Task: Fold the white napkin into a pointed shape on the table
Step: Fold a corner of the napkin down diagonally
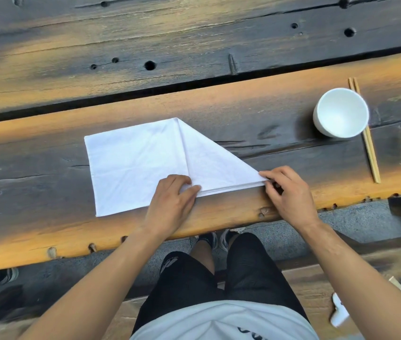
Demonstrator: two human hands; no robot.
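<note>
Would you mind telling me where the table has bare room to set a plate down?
Bare wood lies left of the napkin, between napkin and bowl, and across the far plank. It is crowded by the bowl and chopsticks.

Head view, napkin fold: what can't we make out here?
- Napkin near edge at mid-span: covered by the left hand.
- Napkin's right tip: under the right hand fingers; grip unclear.
- Chopsticks middle: behind the white cup.
- Metal and white objects, bottom right: cut off by the frame, unidentifiable.
</note>
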